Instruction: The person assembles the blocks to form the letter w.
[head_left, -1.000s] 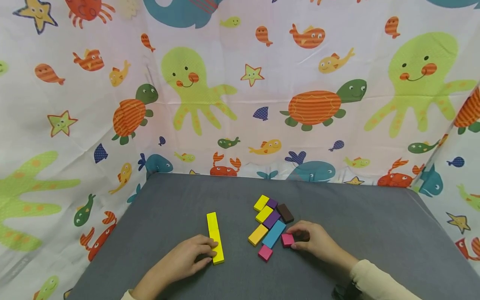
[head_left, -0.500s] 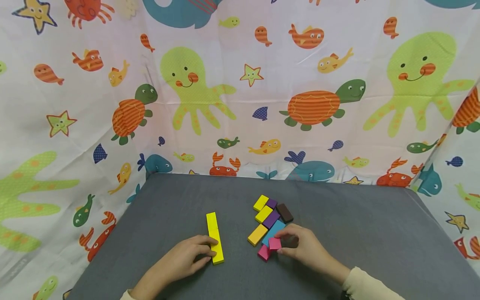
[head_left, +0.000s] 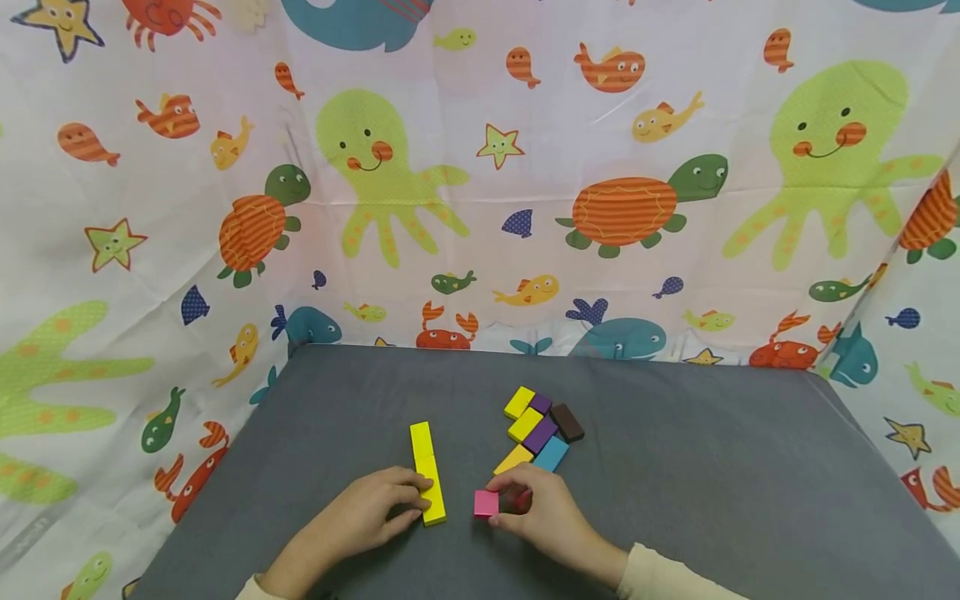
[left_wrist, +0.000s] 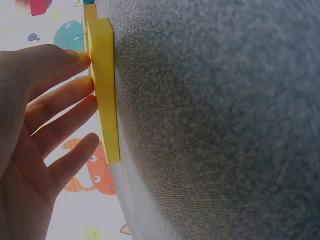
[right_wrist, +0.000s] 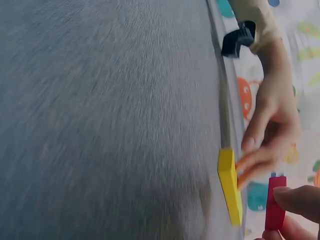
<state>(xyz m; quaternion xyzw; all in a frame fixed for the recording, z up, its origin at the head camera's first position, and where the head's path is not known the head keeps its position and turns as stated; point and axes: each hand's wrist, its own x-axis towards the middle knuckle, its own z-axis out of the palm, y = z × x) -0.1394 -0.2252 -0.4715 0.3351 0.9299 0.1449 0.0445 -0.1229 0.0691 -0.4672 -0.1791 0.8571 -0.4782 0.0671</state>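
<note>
— Hands first: left hand [head_left: 372, 515] lies with straight fingers against the near end of the long yellow bar [head_left: 427, 472]; right hand [head_left: 542, 517] pinches a pink block [head_left: 486, 503] between fingertips and thumb.

— Where is the pink block relative to the bar?

— Just to the right of the bar's near end, a narrow gap of grey table [head_left: 705, 467] between them. The bar's long axis runs away from the person, tilted slightly left at the far end. The right hand is the nearer one to the block; the left touches only the bar.

— Anything crowding it?

— The cluster of blocks [head_left: 538, 431] sits just beyond the right hand. Open table lies to the right and beyond the left hand; the near edge is close under both wrists.
</note>
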